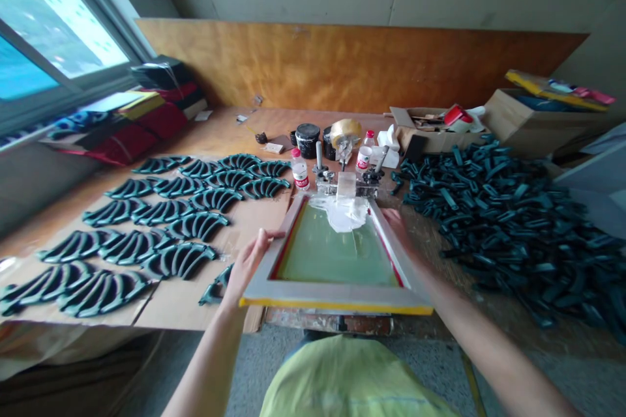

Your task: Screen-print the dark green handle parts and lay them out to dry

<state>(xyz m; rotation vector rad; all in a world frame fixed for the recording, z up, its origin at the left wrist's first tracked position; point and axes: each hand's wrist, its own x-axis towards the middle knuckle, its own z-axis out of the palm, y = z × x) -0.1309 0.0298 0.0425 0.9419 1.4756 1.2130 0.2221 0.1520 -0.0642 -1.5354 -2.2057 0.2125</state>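
Note:
A screen printing frame with pale green mesh lies in front of me, its far end at a metal hinge clamp. White ink is pooled on the far part of the mesh, with a clear block-like squeegee above it. My left hand is closed at the frame's left side, a dark tip showing by its fingers. My right hand grips the right side; its fingers are largely hidden by the frame. Whatever lies under the mesh cannot be made out.
Rows of dark green curved parts lie on cardboard to the left. A large heap of similar parts covers the right side. Bottles, black tubs, a tape roll and cardboard boxes stand at the back.

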